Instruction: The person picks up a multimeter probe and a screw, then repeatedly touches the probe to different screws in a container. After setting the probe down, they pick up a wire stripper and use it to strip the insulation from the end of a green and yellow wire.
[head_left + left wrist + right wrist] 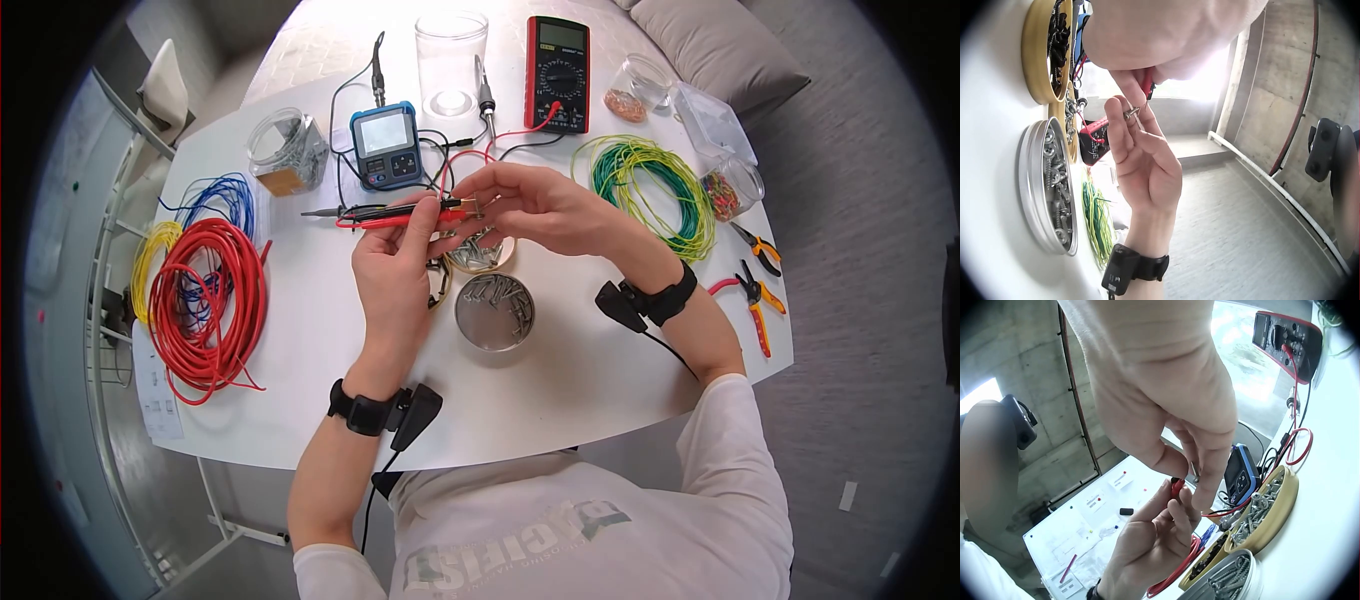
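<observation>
The left hand (395,275) grips a red probe (440,217) and a black probe (385,212) side by side, thumb on top, tips toward the right. Facing it, the right hand (540,210) pinches a small metal screw (1132,113) between its fingertips, close to the red probe's tip (1149,94). Whether tip and screw touch, I cannot tell. Red and black leads run to the multimeter (560,75). Below the hands stand a round tin of screws (495,312) and a yellow dish of screws (1285,500).
Red wire (208,310) lies at the left, green-yellow wire (655,195) at the right. A blue tester (386,145), a glass jar (452,60) and a soldering iron (487,105) stand behind the hands. Pliers (757,310) lie near the right edge.
</observation>
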{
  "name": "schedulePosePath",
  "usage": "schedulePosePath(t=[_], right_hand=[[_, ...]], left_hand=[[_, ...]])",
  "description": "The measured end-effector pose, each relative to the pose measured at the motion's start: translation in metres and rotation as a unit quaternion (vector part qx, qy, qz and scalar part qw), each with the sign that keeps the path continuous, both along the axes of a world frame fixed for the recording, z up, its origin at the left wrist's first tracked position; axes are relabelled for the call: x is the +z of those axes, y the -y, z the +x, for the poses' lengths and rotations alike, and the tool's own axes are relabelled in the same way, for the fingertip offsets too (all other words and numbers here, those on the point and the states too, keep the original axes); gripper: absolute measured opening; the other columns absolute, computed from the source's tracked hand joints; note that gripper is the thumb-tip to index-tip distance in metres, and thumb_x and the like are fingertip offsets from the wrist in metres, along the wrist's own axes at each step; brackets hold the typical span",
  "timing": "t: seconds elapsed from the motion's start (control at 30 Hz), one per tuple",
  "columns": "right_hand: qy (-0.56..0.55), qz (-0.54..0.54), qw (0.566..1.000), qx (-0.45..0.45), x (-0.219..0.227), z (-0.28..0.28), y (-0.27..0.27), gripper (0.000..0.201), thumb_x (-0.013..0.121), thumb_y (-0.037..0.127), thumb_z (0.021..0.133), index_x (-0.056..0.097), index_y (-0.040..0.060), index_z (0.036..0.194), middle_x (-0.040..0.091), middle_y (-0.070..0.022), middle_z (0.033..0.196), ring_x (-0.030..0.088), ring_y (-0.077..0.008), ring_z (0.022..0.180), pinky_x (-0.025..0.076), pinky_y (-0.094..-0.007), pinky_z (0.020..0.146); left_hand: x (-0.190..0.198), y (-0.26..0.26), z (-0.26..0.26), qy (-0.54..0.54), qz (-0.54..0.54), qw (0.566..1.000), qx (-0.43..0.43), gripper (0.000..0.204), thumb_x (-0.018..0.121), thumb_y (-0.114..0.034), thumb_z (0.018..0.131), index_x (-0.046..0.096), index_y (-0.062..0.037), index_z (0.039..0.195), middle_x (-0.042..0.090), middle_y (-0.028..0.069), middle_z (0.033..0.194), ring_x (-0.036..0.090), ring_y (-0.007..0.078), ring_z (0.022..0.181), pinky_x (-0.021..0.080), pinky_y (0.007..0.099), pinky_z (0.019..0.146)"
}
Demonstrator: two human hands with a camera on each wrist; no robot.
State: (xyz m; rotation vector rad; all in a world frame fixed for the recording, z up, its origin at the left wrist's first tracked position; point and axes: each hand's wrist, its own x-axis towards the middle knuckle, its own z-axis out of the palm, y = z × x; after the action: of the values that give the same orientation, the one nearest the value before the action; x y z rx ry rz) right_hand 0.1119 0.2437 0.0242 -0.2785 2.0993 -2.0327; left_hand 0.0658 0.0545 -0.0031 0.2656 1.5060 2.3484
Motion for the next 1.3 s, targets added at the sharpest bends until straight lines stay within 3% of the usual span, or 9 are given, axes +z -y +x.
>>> schedulePosePath(t=[0.17, 0.23, 0.47, 0.77, 1.17, 1.3], right_hand=[[-0.01, 0.007, 1.0, 0.016, 0.003, 0.002, 0.003, 0.04, 0.042, -0.006, 0.09, 0.045, -0.0014, 0.129, 0.056, -0.0105, 0.122, 0.058, -0.0182, 0.115, 0.05, -0.0324, 0.096], [-0.03, 0.008, 1.0, 0.0, 0.006, 0.004, 0.007, 0.04, 0.04, -0.005, 0.086, 0.047, -0.0015, 0.125, 0.058, -0.0102, 0.11, 0.06, -0.0169, 0.105, 0.051, -0.0327, 0.095], [-0.05, 0.008, 0.999, 0.007, 0.004, 0.004, 0.008, 0.04, 0.04, -0.005, 0.086, 0.045, -0.0008, 0.125, 0.059, -0.0104, 0.108, 0.06, -0.0183, 0.109, 0.051, -0.032, 0.095], [-0.055, 0.03, 0.998, 0.003, 0.006, 0.006, 0.007, 0.046, 0.04, -0.009, 0.089, 0.041, 0.0011, 0.134, 0.059, -0.0115, 0.116, 0.06, -0.0173, 0.111, 0.05, -0.0307, 0.094], [-0.048, 0.039, 0.997, -0.056, 0.006, 0.005, 0.005, 0.043, 0.042, -0.004, 0.092, 0.041, 0.0019, 0.134, 0.063, -0.0112, 0.107, 0.063, -0.0172, 0.104, 0.054, -0.0303, 0.084], [-0.009, 0.149, 0.983, -0.105, 0.015, 0.007, 0.006, 0.03, 0.049, 0.004, 0.094, 0.047, 0.0025, 0.124, 0.065, -0.0083, 0.101, 0.067, -0.0135, 0.089, 0.055, -0.0282, 0.069]], left_hand=[[0.0, 0.0, -0.001, 0.005, 0.01, 1.0, -0.012, 0.023, 0.062, -0.015, 0.093, 0.062, 0.0033, 0.108, 0.068, 0.0096, 0.095, 0.067, 0.0145, 0.085, 0.057, 0.0232, 0.07], [0.001, 0.0, 0.0, 0.0, 0.003, 1.0, -0.009, 0.023, 0.062, -0.015, 0.093, 0.062, 0.0033, 0.108, 0.068, 0.0098, 0.096, 0.067, 0.0143, 0.085, 0.057, 0.023, 0.069], [0.001, 0.001, 0.0, 0.001, -0.006, 1.0, -0.003, 0.023, 0.062, -0.015, 0.093, 0.062, 0.0029, 0.108, 0.068, 0.0095, 0.096, 0.067, 0.0136, 0.084, 0.057, 0.0222, 0.068], [0.001, 0.001, -0.001, 0.003, -0.003, 1.0, 0.004, 0.023, 0.063, -0.016, 0.093, 0.062, 0.0021, 0.108, 0.067, 0.0077, 0.095, 0.066, 0.012, 0.083, 0.056, 0.0215, 0.067], [0.002, 0.001, -0.001, 0.004, 0.005, 1.0, 0.013, 0.023, 0.063, -0.015, 0.093, 0.063, 0.0029, 0.106, 0.067, 0.0088, 0.093, 0.067, 0.0142, 0.083, 0.056, 0.0219, 0.067], [0.003, 0.0, -0.001, 0.001, 0.013, 0.999, 0.032, 0.022, 0.063, -0.014, 0.093, 0.063, 0.0031, 0.106, 0.067, 0.0096, 0.093, 0.068, 0.0153, 0.082, 0.057, 0.0228, 0.067]])
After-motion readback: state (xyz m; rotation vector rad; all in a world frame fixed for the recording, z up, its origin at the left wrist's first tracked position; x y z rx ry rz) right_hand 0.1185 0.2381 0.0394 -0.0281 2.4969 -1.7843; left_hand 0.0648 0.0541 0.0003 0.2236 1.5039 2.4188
